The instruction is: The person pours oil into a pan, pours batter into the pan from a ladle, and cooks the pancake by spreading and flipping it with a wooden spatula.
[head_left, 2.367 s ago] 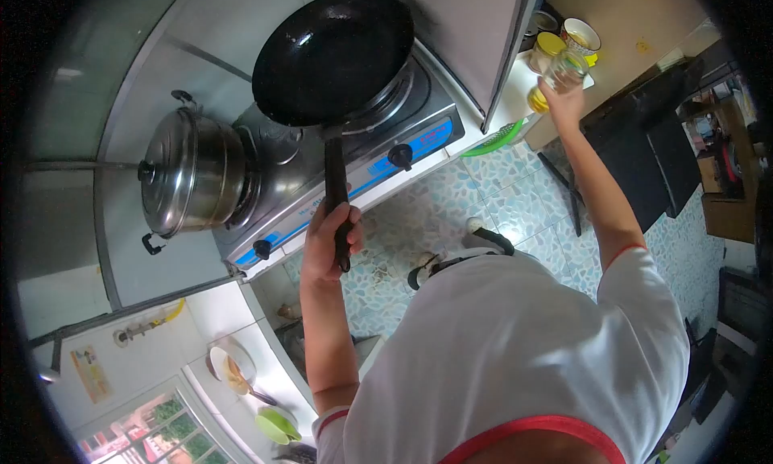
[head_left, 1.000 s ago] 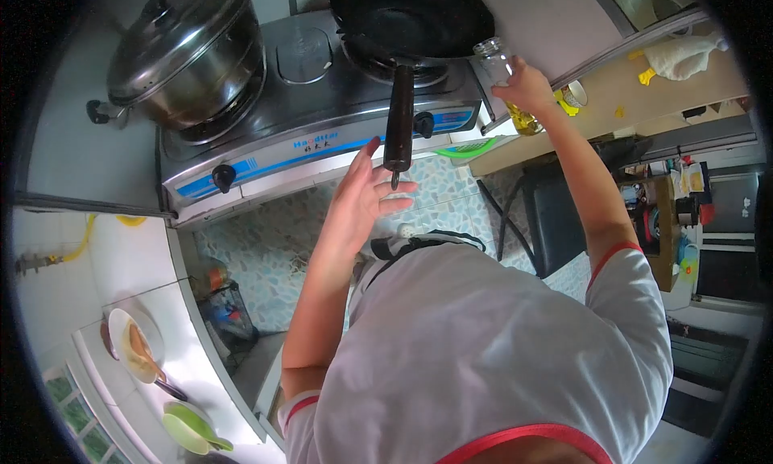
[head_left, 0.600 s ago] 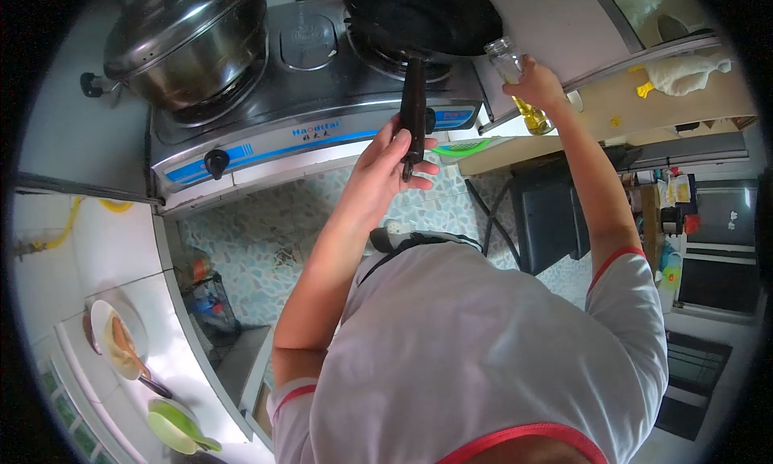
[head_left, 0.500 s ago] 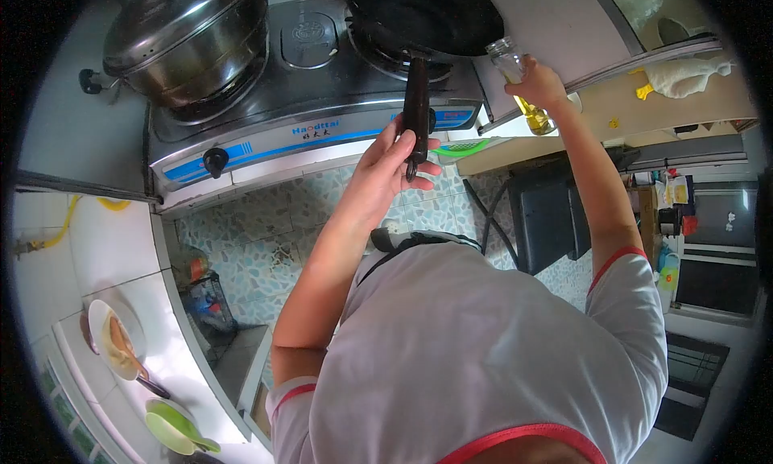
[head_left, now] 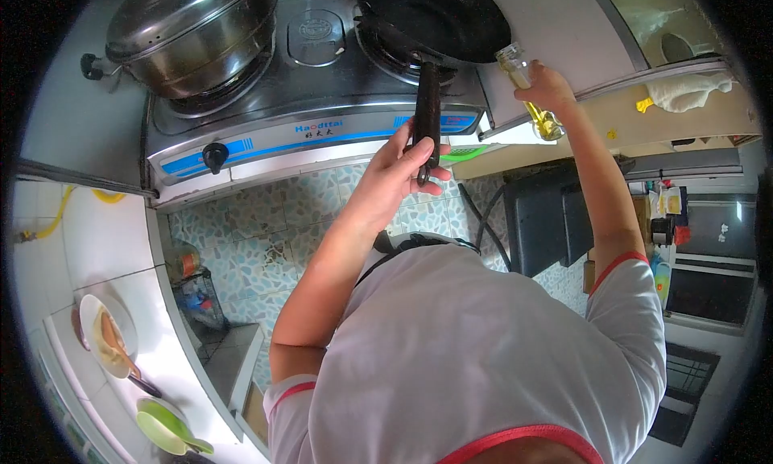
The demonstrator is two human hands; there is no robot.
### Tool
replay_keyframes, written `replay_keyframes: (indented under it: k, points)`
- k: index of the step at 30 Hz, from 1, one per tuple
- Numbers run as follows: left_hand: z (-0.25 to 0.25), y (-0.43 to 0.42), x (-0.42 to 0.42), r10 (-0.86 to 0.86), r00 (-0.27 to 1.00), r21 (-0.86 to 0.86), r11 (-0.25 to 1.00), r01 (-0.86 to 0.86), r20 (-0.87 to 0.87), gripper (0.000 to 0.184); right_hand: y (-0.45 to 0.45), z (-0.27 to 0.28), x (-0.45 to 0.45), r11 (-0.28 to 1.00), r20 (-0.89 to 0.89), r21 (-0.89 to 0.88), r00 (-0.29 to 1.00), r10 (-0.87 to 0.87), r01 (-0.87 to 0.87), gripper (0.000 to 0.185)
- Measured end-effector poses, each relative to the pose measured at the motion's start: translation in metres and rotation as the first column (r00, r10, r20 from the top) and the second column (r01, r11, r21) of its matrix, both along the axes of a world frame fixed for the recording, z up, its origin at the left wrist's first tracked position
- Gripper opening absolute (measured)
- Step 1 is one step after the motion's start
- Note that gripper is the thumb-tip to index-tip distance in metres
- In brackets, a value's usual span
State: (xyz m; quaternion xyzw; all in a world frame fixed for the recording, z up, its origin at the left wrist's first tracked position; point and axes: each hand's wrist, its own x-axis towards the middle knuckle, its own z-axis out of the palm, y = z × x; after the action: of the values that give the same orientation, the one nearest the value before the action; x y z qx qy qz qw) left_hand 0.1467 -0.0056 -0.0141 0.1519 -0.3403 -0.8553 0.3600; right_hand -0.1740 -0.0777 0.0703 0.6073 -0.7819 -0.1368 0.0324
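A black wok (head_left: 439,17) sits on the right burner of the stove, its dark handle (head_left: 427,114) pointing toward me. My left hand (head_left: 394,170) is closed around the end of that handle, thumb along the top. To the right of the wok, my right hand (head_left: 549,90) grips a clear glass bottle (head_left: 512,59) with yellow oil in its lower part. The bottle is tilted, its mouth close to the wok's rim. Whether any oil is leaving it cannot be made out. The wok's inside looks dark.
A lidded steel pot (head_left: 201,45) stands on the left burner of the stove (head_left: 302,134). On the left counter are a white bowl (head_left: 90,323) with a wooden-looking utensil and a green bowl (head_left: 157,432). A black bin-like object (head_left: 539,218) stands on the floor at right.
The whole view has shifted slightly, with the stove and wok a little to the right. Both hands keep their holds, and the oil in the bottle has sloshed somewhat.
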Motion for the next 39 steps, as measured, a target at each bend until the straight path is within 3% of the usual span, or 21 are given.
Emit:
replay_keyframes:
  k: [16, 20, 23, 27, 30, 34, 36, 37, 39]
  points:
    - [0.002, 0.0, -0.001, 0.009, 1.0, 0.006, 1.0, -0.009, 0.002, 0.054, -0.001, 0.004, 0.001, 0.999, -0.05, 0.032, 0.998, -0.029, 0.031, 0.068]
    - [0.003, 0.0, -0.001, 0.01, 1.0, 0.009, 1.0, -0.01, 0.017, 0.054, 0.0, -0.001, -0.005, 0.999, -0.033, -0.033, 0.999, 0.017, -0.018, 0.067]
    - [0.003, 0.001, -0.002, 0.018, 1.0, 0.0, 1.0, -0.018, 0.02, 0.054, 0.0, -0.012, -0.015, 0.998, 0.041, -0.056, 0.999, -0.001, 0.003, 0.068]
    - [0.007, 0.002, -0.003, 0.028, 0.999, 0.008, 1.0, -0.029, 0.044, 0.052, 0.014, -0.04, -0.018, 0.97, 0.239, -0.231, 0.971, -0.02, 0.077, 0.068]
    - [0.009, 0.004, -0.005, 0.037, 0.997, 0.023, 0.999, -0.038, 0.07, 0.052, 0.027, -0.07, -0.017, 0.889, 0.379, -0.45, 0.92, 0.102, 0.087, 0.066]
    - [0.003, 0.001, -0.007, 0.059, 0.993, 0.052, 0.997, -0.064, 0.101, 0.047, 0.044, -0.103, -0.006, 0.83, 0.578, -0.538, 0.781, 0.237, 0.146, 0.064]
    - [0.009, 0.002, -0.01, 0.069, 0.987, 0.051, 0.996, -0.077, 0.147, 0.046, 0.065, -0.109, 0.001, 0.82, 0.715, -0.521, 0.646, 0.267, 0.238, 0.059]
    - [0.007, 0.002, -0.01, 0.084, 0.985, 0.05, 0.994, -0.092, 0.151, 0.046, 0.075, -0.117, 0.003, 0.769, 0.709, -0.562, 0.657, 0.257, 0.306, 0.056]
    - [0.008, 0.005, -0.009, 0.084, 0.985, 0.054, 0.994, -0.093, 0.152, 0.046, 0.105, -0.122, 0.006, 0.692, 0.798, -0.578, 0.479, 0.367, 0.432, 0.056]
